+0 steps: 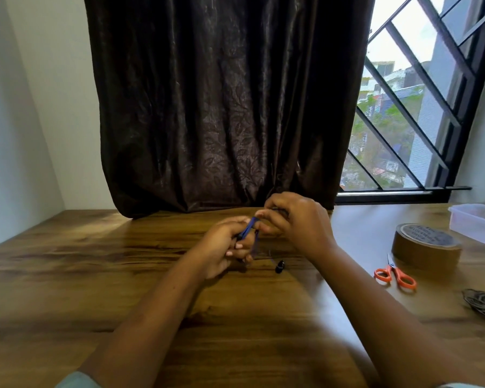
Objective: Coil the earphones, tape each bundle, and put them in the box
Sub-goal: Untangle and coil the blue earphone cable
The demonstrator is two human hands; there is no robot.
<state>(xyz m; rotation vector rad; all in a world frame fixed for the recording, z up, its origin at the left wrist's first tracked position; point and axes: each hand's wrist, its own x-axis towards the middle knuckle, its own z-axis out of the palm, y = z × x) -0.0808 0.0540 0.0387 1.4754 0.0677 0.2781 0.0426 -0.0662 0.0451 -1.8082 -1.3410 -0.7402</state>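
A blue earphone cable point(248, 229) runs between both hands above the middle of the wooden table point(95, 275). My left hand point(224, 247) grips a bundle of its loops, fingers curled round them. My right hand point(294, 219) pinches the cable's upper end just beyond the left hand. A black earbud point(280, 266) on a thin wire lies on the table below the hands. The roll of brown tape point(426, 246) stands at the right. Behind it sits the clear plastic box point(476, 221), cut off by the frame edge.
Orange-handled scissors point(395, 274) lie in front of the tape roll. A dark tangle of cables point(483, 303) lies at the right edge. A dark curtain point(221, 107) hangs down to the table's far edge, with a barred window point(403, 121) to its right.
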